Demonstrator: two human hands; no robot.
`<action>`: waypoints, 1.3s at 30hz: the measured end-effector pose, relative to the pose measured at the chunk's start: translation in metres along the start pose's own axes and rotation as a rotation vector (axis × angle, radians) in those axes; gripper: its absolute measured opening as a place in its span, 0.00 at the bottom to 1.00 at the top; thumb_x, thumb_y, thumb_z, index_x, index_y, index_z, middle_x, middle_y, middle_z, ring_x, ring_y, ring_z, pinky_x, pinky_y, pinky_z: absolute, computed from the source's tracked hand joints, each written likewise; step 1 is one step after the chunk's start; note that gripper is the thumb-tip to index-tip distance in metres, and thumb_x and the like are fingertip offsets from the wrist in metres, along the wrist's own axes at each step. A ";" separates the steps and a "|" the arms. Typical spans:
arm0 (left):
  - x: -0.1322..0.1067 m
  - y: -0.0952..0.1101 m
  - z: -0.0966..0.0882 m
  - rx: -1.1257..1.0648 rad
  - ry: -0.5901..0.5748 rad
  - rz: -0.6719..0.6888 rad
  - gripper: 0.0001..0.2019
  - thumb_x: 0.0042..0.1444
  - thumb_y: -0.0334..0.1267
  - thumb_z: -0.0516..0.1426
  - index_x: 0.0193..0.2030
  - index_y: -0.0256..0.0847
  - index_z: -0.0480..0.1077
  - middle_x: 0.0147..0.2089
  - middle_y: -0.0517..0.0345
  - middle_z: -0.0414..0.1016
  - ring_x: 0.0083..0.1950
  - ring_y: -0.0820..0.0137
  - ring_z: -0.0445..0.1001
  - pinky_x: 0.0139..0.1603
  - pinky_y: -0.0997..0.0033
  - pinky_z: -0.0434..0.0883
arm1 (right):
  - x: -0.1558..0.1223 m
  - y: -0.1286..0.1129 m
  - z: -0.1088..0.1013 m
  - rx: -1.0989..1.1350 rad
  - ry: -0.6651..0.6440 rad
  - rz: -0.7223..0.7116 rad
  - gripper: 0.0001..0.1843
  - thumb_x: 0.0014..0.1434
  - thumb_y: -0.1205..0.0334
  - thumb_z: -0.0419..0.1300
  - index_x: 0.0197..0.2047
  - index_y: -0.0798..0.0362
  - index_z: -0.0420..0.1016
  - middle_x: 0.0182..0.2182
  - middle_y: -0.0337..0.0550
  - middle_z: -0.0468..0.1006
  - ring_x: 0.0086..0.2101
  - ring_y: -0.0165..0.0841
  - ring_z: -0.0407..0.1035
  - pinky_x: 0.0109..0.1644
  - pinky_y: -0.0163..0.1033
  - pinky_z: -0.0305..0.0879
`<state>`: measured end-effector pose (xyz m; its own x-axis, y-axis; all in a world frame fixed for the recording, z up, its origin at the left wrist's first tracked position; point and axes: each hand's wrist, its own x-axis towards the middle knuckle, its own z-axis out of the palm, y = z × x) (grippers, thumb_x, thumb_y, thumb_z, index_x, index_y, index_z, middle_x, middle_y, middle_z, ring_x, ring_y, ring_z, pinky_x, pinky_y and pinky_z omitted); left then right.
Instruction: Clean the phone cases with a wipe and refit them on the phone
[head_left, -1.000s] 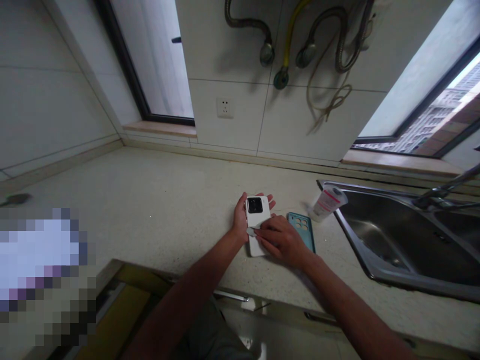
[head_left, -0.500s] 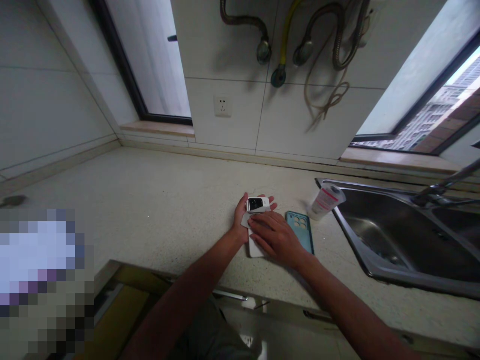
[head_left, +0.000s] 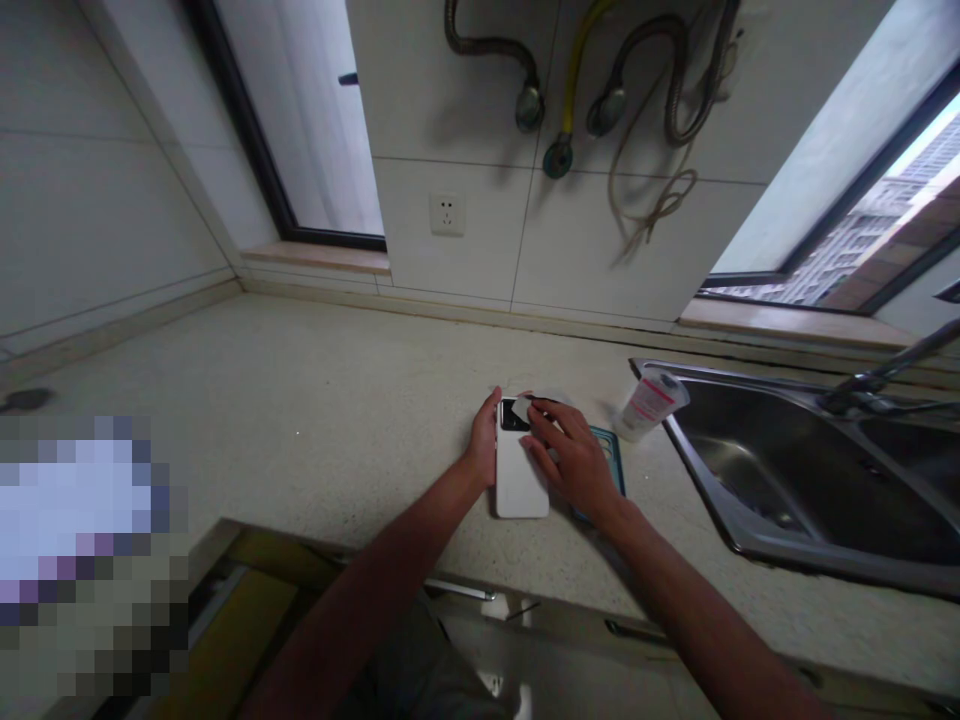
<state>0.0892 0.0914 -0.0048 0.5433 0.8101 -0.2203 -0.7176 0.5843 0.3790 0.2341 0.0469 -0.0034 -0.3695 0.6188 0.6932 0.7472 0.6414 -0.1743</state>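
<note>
A white phone [head_left: 517,488] lies back side up, its black camera block [head_left: 511,418] at the far end. My left hand [head_left: 484,442] grips it along the left edge, with most fingers hidden behind it. Pinched under the fingertips of my right hand [head_left: 576,460] is a small pale grey cloth [head_left: 522,407], which rests on the right part of the camera block. A teal phone case [head_left: 615,462] lies on the counter, partly covered by my right hand.
Right of the case, a clear plastic cup with red print [head_left: 649,402] leans at the rim of a steel sink [head_left: 739,540] with a faucet [head_left: 874,385]. The pale counter [head_left: 375,400] runs leftward. Hoses and a socket [head_left: 447,214] are on the wall.
My right hand has moved the cloth up and right from the middle of the phone onto its camera block. More of the white back now shows, and less of the case.
</note>
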 end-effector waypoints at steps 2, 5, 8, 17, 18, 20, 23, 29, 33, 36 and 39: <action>0.000 0.000 0.001 0.008 0.009 0.006 0.24 0.60 0.53 0.53 0.53 0.35 0.74 0.41 0.45 0.81 0.38 0.58 0.80 0.43 0.59 0.73 | 0.000 0.000 0.001 -0.003 -0.014 0.014 0.21 0.67 0.58 0.54 0.61 0.53 0.69 0.56 0.58 0.72 0.56 0.48 0.65 0.58 0.57 0.67; -0.001 0.002 0.002 -0.004 0.056 0.037 0.24 0.62 0.52 0.50 0.51 0.35 0.74 0.43 0.44 0.81 0.40 0.57 0.80 0.44 0.57 0.73 | 0.000 -0.001 -0.001 0.019 -0.020 0.022 0.18 0.67 0.58 0.54 0.58 0.53 0.72 0.53 0.57 0.74 0.53 0.47 0.68 0.55 0.55 0.70; -0.002 0.004 0.003 -0.032 0.074 0.089 0.23 0.62 0.53 0.50 0.49 0.35 0.73 0.46 0.43 0.80 0.45 0.56 0.79 0.49 0.56 0.72 | 0.000 -0.001 -0.005 0.073 -0.035 -0.020 0.13 0.67 0.61 0.55 0.49 0.53 0.77 0.46 0.54 0.77 0.47 0.43 0.70 0.49 0.51 0.72; -0.001 0.012 -0.002 -0.114 0.082 0.271 0.25 0.61 0.55 0.51 0.53 0.36 0.70 0.54 0.41 0.77 0.58 0.53 0.73 0.60 0.50 0.66 | 0.003 -0.013 -0.014 0.287 -0.155 -0.281 0.08 0.65 0.59 0.59 0.38 0.52 0.78 0.36 0.47 0.79 0.39 0.37 0.71 0.44 0.45 0.67; -0.001 0.012 -0.003 -0.118 0.079 0.280 0.26 0.61 0.55 0.51 0.54 0.36 0.70 0.55 0.40 0.76 0.59 0.53 0.73 0.60 0.49 0.66 | 0.003 -0.015 -0.013 0.311 -0.173 -0.312 0.08 0.65 0.58 0.60 0.38 0.52 0.78 0.35 0.47 0.79 0.38 0.37 0.71 0.44 0.44 0.67; 0.000 0.012 -0.004 -0.119 0.079 0.291 0.26 0.61 0.55 0.50 0.55 0.36 0.70 0.55 0.39 0.76 0.59 0.53 0.72 0.60 0.49 0.67 | 0.002 -0.020 -0.011 0.335 -0.206 -0.358 0.08 0.65 0.58 0.60 0.39 0.52 0.78 0.35 0.46 0.78 0.39 0.37 0.71 0.45 0.44 0.67; 0.001 0.012 -0.005 -0.119 0.086 0.286 0.27 0.61 0.55 0.50 0.56 0.35 0.70 0.56 0.39 0.75 0.60 0.52 0.72 0.59 0.50 0.67 | 0.000 -0.025 -0.008 0.332 -0.224 -0.410 0.08 0.66 0.59 0.58 0.42 0.52 0.78 0.35 0.46 0.79 0.40 0.37 0.71 0.46 0.45 0.68; -0.001 0.015 -0.002 -0.142 0.095 0.315 0.29 0.62 0.55 0.48 0.57 0.32 0.69 0.56 0.40 0.76 0.60 0.53 0.71 0.58 0.52 0.69 | 0.000 -0.019 -0.008 0.307 -0.184 -0.409 0.08 0.66 0.61 0.58 0.45 0.51 0.78 0.35 0.46 0.80 0.40 0.37 0.72 0.46 0.46 0.69; -0.004 0.020 0.001 -0.186 0.122 0.334 0.30 0.63 0.55 0.47 0.58 0.32 0.68 0.54 0.40 0.76 0.60 0.54 0.71 0.58 0.54 0.69 | 0.001 -0.001 -0.017 0.288 -0.162 -0.339 0.07 0.65 0.59 0.61 0.43 0.50 0.79 0.35 0.46 0.80 0.40 0.38 0.72 0.47 0.47 0.70; -0.006 0.021 0.001 -0.199 0.125 0.336 0.29 0.62 0.54 0.47 0.59 0.33 0.68 0.54 0.41 0.77 0.60 0.55 0.72 0.57 0.55 0.70 | 0.000 0.012 -0.023 0.295 -0.157 -0.276 0.08 0.65 0.58 0.61 0.42 0.50 0.80 0.34 0.46 0.79 0.38 0.37 0.72 0.44 0.46 0.70; -0.006 0.021 0.001 -0.198 0.112 0.334 0.29 0.61 0.54 0.48 0.60 0.34 0.68 0.53 0.41 0.77 0.59 0.55 0.72 0.56 0.55 0.71 | -0.002 0.019 -0.026 0.370 -0.192 -0.174 0.09 0.64 0.55 0.62 0.42 0.49 0.81 0.34 0.46 0.79 0.36 0.36 0.73 0.39 0.42 0.72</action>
<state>0.0714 0.0986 0.0056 0.2228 0.9508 -0.2152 -0.9226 0.2770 0.2685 0.2630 0.0459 0.0101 -0.5941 0.5382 0.5978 0.4300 0.8406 -0.3295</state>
